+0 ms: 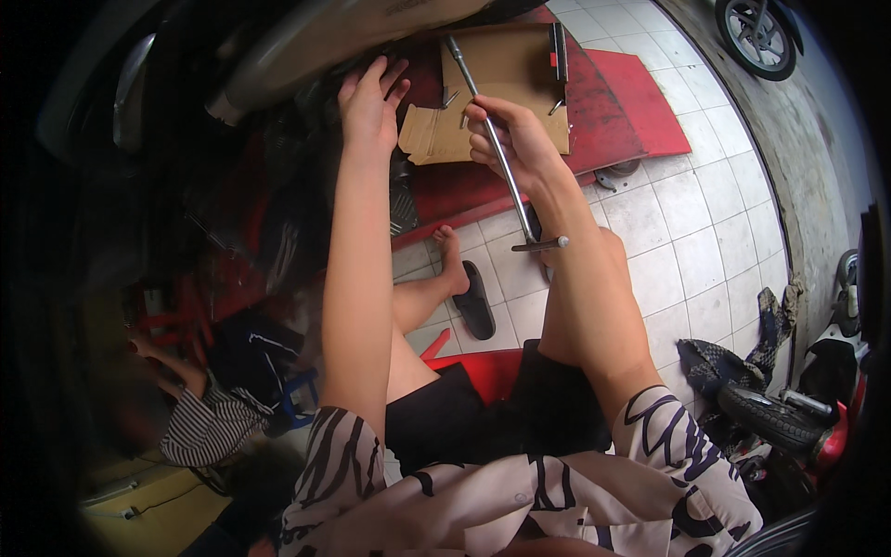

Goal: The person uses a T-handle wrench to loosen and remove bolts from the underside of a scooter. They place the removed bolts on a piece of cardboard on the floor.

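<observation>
My right hand [520, 144] is closed around the shaft of a long chrome T-handle socket wrench [506, 172]. The wrench slants, its socket end up over the cardboard and its crossbar down beside my right forearm. My left hand [371, 110] is raised with its fingers apart, close under the motorcycle's silver exhaust [316, 51]; whether the fingertips touch the dark parts there I cannot tell. Beyond my hands a piece of brown cardboard [510, 70] lies on a red platform [617, 107]. Small metal bolts [450, 98] rest on it.
A red-and-black item [558, 51] lies along the cardboard's right edge. White floor tiles [691, 209] surround the platform, with a black slipper [475, 302] by my foot. To the right are a tyre [770, 415] and patterned cloth [719, 364]. At left sits another person in stripes [209, 427].
</observation>
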